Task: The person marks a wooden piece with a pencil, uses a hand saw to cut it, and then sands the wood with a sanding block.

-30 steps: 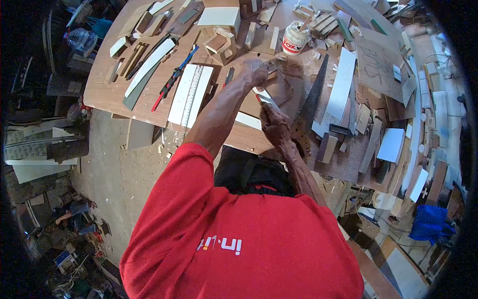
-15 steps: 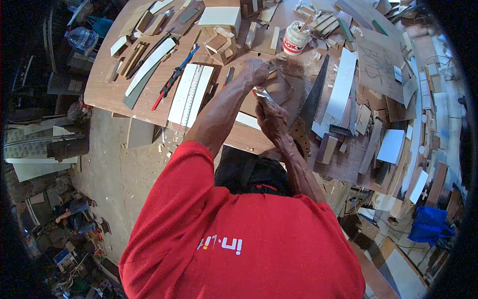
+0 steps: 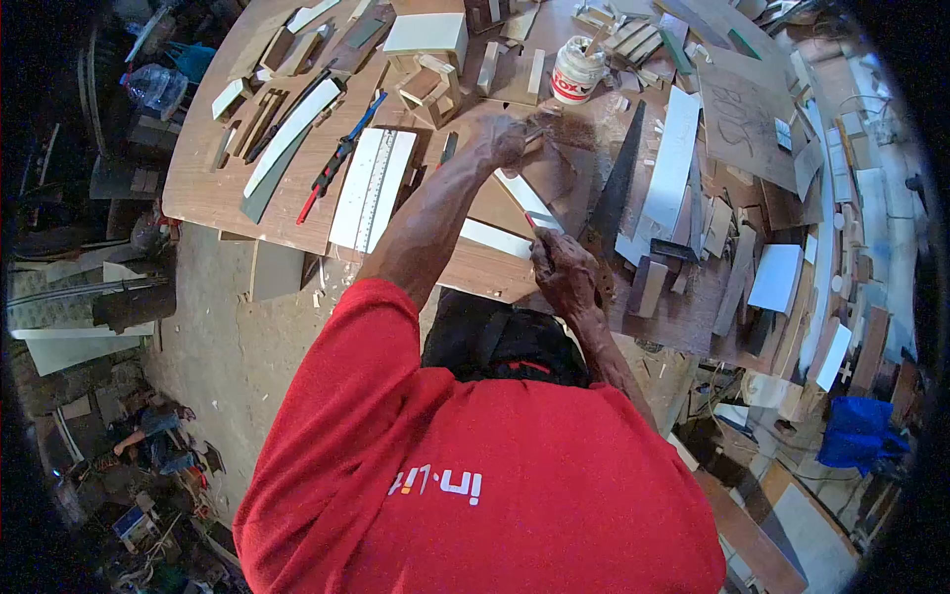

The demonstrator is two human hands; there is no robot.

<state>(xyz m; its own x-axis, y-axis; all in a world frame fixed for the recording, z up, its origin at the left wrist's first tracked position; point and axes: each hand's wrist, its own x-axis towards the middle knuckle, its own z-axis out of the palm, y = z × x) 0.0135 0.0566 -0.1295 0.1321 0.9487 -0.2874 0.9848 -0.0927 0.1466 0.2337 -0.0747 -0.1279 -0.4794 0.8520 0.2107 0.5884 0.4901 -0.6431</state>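
Left hand (image 3: 500, 139) is clamped down on the far end of a brown board (image 3: 515, 203) lying on the counter (image 3: 213, 188), fingers closed around something small I can't make out; right hand (image 3: 564, 269) sits at the board's near edge, fingers gripping a thin red-tipped tool, maybe a pencil or knife, tip against a white strip (image 3: 529, 203) running across the board; biggest risk I'd guess is the tool skidding off the strip toward the holding arm, since that forearm lies right along the line; a handsaw (image 3: 616, 188) sits just right of the board, blade near the right hand; steel ruler (image 3: 374, 188) to the left, glue tub (image 3: 576, 71) far off, offcuts crowding the right side.
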